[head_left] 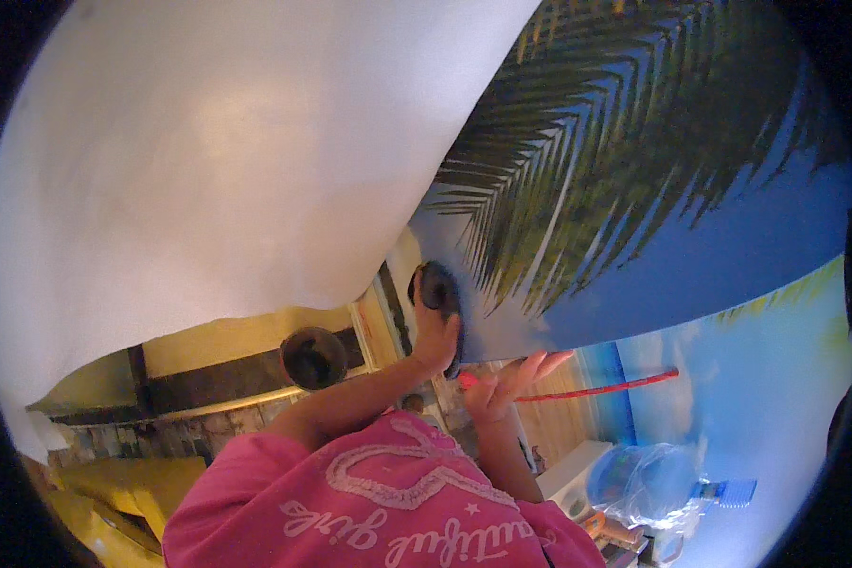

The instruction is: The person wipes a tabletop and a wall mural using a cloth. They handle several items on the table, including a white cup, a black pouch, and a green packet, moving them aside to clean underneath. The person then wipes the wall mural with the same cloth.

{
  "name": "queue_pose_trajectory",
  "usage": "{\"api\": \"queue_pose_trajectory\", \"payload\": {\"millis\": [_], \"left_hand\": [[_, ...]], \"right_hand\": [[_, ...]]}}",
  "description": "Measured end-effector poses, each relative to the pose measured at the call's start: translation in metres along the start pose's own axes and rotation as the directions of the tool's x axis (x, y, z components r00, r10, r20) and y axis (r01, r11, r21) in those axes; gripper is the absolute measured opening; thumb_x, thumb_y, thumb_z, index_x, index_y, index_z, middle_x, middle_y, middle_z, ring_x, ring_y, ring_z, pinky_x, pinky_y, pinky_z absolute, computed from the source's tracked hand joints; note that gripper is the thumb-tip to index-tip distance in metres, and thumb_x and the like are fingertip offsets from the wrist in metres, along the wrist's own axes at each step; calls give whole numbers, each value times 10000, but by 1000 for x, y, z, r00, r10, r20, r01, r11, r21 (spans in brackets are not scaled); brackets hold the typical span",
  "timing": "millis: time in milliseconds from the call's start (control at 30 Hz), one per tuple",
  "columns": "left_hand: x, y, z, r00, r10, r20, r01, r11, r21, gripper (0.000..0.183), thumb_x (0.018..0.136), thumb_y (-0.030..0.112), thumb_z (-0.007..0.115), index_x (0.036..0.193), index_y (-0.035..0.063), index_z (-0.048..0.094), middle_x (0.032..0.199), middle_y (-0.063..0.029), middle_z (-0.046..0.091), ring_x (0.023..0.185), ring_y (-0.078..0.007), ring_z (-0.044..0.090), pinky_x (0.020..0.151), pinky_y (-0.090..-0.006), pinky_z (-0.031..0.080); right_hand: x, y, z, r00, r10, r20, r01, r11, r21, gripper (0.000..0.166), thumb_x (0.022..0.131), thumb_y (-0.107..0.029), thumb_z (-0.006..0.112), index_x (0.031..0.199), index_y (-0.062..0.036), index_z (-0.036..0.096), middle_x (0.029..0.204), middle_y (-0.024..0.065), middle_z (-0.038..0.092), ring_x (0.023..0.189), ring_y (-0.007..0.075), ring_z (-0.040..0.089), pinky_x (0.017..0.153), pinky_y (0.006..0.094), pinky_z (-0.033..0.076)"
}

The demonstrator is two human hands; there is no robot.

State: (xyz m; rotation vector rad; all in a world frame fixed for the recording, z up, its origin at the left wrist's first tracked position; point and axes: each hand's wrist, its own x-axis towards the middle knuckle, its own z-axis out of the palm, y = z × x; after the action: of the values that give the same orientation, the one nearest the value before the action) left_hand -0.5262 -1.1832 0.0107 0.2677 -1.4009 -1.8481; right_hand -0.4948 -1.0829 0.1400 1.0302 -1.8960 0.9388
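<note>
My left hand (437, 337) grips a dark, round-ended object (438, 287), its kind unclear, against the lower left part of a large sheet or panel printed with palm fronds and blue sky (681, 263). To the right is my right hand (518, 387), its fingers stretched out at the lower edge of that print. A small red thing (468, 380) shows beside its palm; whether the hand holds it is unclear. A thin red rod or cord (596, 387) extends to the right from near this hand. A broad, smooth white surface (206, 163) fills the upper left.
A dark round vessel-like object (314, 358) is left of my left arm. At the lower right are a large blue water bottle (639, 483) in clear plastic and an orange-brown object (614, 529). Yellow cloth or covering (135, 490) lies at the lower left.
</note>
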Motion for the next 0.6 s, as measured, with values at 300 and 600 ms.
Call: {"api": "queue_pose_trajectory", "payload": {"millis": [300, 600], "left_hand": [[-8, 113, 40, 963, 222, 155, -237, 968, 86, 815, 939, 421, 552, 1467, -118, 241, 1555, -324, 191, 1437, -454, 205, 1196, -497, 120], [-18, 24, 4, 984, 71, 161, -93, 987, 134, 929, 932, 561, 526, 1490, -104, 196, 1562, -283, 151, 1465, -410, 138, 1195, -483, 85]], "right_hand": [[7, -13, -6, 1000, 24, -14, -24, 999, 44, 665, 1042, -365, 317, 1562, 18, 158, 1612, 324, 10, 1501, 474, 48, 1191, 579, 71], [-14, -21, -9, 997, 51, 55, -55, 996, 66, 614, 1022, -261, 367, 1503, 97, 232, 1592, 357, 69, 1491, 495, 87, 1185, 581, 112]]}}
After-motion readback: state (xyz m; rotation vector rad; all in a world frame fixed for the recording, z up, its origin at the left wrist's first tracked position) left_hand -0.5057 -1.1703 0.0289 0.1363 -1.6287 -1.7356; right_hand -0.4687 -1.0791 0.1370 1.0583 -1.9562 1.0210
